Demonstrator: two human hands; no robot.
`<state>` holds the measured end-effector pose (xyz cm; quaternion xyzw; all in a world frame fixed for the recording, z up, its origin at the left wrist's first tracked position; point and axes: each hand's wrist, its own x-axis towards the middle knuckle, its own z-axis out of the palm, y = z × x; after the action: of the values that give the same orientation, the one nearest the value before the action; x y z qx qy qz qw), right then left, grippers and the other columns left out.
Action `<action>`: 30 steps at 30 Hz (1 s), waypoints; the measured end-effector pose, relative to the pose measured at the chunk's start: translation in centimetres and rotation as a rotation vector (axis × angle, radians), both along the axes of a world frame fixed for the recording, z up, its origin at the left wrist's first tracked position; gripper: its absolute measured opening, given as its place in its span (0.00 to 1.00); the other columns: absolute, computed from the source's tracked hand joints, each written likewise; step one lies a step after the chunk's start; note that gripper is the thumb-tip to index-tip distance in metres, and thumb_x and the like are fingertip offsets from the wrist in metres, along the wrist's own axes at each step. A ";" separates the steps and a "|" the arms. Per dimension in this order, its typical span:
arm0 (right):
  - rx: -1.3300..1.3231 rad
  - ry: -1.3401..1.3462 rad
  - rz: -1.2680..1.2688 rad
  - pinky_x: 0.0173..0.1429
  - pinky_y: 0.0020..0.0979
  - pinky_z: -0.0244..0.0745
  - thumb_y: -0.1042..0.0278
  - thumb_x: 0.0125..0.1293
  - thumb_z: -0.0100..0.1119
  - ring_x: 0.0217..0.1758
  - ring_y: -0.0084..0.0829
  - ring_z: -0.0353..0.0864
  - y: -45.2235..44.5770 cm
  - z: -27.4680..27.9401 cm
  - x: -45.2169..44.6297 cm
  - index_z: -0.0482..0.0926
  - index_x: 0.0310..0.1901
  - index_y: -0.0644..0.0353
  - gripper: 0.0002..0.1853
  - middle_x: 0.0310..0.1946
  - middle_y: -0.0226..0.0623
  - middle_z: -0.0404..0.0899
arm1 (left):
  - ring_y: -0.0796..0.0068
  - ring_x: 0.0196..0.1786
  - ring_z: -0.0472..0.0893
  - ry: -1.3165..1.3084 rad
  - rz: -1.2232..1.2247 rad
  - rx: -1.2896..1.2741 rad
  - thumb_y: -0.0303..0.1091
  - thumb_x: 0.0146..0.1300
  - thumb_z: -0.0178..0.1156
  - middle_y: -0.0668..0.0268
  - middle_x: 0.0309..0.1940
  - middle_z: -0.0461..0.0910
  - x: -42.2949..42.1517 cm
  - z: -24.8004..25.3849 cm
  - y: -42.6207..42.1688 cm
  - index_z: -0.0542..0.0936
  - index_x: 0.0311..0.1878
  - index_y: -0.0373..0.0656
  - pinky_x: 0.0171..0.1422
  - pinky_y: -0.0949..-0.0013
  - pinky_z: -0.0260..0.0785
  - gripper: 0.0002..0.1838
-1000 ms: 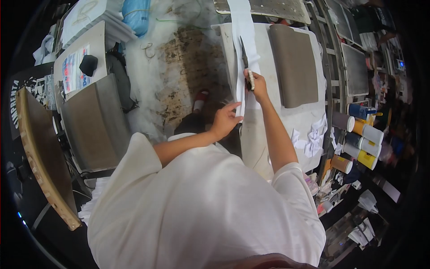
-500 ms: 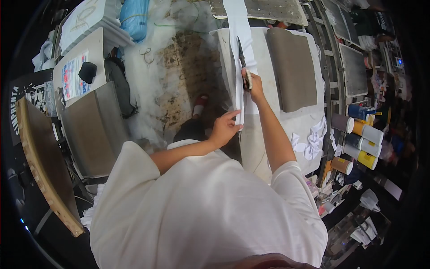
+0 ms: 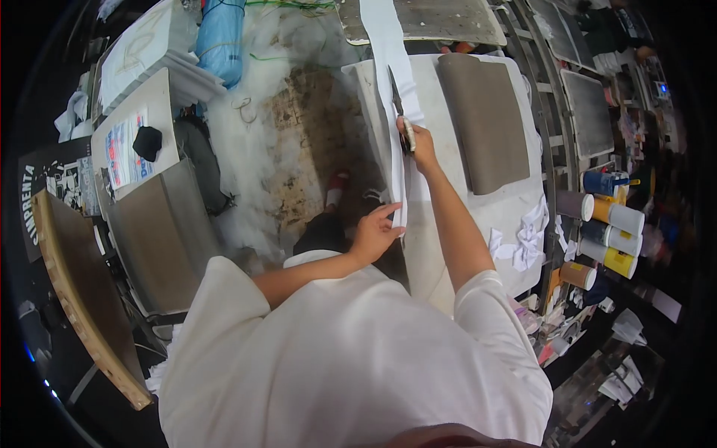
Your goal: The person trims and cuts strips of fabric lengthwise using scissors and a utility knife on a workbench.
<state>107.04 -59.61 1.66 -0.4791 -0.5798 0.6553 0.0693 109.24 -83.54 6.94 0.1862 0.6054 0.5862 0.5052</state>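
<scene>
A long white fabric strip (image 3: 385,33) runs lengthwise along the left side of the pale-covered table (image 3: 448,224). My left hand (image 3: 373,236) pinches the strip's near end between thumb and fingers at the table's left edge. Farther up, my right hand (image 3: 423,147) is closed around the handles of a pair of scissors (image 3: 396,93). Their dark blades point away from me and lie over the fabric; whether they are parted is hard to see. Near the scissors the fabric shows a long narrow folded or separated band on its left.
A folded brown sheet (image 3: 485,123) lies right of the fabric, with white scraps (image 3: 529,239) nearer me. Several containers (image 3: 616,216) line the right side. Another board (image 3: 448,21) stands beyond the table. At left are a wood-framed screen (image 3: 86,299) and a dark cap (image 3: 148,143).
The whole view has shifted slightly. My left hand, with the strip's near end, sits a little closer to my body. The scissors remain in my right hand over the fabric.
</scene>
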 end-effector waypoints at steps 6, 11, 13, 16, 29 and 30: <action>0.090 -0.030 0.022 0.22 0.26 0.63 0.40 0.57 0.69 0.19 0.19 0.70 0.0 -0.3 -0.2 0.83 0.33 0.63 0.27 0.19 0.26 0.73 | 0.82 0.36 0.83 0.077 -0.028 -0.027 0.21 0.58 0.66 0.59 0.53 0.79 0.5 -2.0 0.6 0.74 0.61 0.33 0.43 0.79 0.75 0.26; -0.058 0.050 0.027 0.23 0.26 0.65 0.38 0.58 0.67 0.17 0.22 0.73 0.3 -0.5 0.2 0.81 0.30 0.62 0.28 0.18 0.30 0.75 | 0.79 0.29 0.82 0.151 -0.361 -0.220 0.33 0.61 0.67 0.64 0.24 0.81 -3.5 -2.5 2.6 0.81 0.51 0.31 0.31 0.76 0.73 0.18; -0.032 0.068 0.006 0.23 0.26 0.65 0.35 0.58 0.65 0.16 0.23 0.73 0.5 -0.1 -0.1 0.81 0.29 0.63 0.30 0.16 0.31 0.74 | 0.78 0.23 0.81 0.196 -0.366 -0.289 0.37 0.63 0.65 0.65 0.19 0.80 -7.4 -3.7 5.2 0.83 0.41 0.32 0.25 0.72 0.71 0.15; -0.079 0.003 -0.019 0.24 0.26 0.65 0.33 0.58 0.62 0.17 0.23 0.73 0.3 0.4 -0.2 0.80 0.28 0.62 0.32 0.17 0.32 0.76 | 0.60 0.25 0.83 0.523 0.054 -0.174 0.39 0.60 0.65 0.58 0.20 0.83 -15.6 -8.6 11.6 0.84 0.28 0.35 0.33 0.62 0.75 0.14; -0.169 -0.078 0.046 0.27 0.25 0.67 0.39 0.63 0.61 0.19 0.20 0.73 -0.3 2.6 -0.9 0.81 0.34 0.60 0.26 0.18 0.29 0.75 | 0.56 0.52 0.73 0.930 0.116 -0.440 0.35 0.54 0.64 0.63 0.40 0.76 -21.0 -7.2 22.1 0.81 0.28 0.45 0.56 0.50 0.65 0.05; -0.172 -0.079 0.043 0.27 0.25 0.67 0.39 0.63 0.61 0.19 0.20 0.73 -0.2 2.8 -1.0 0.81 0.34 0.60 0.26 0.18 0.29 0.75 | 0.56 0.52 0.73 0.930 0.111 -0.442 0.35 0.54 0.64 0.63 0.40 0.76 -21.5 -7.4 22.0 0.81 0.28 0.45 0.56 0.50 0.65 0.05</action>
<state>106.06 -59.79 4.50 -0.4961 -0.5338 0.6847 -0.0091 87.75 -61.55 -0.42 0.2834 0.8842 0.3257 0.1779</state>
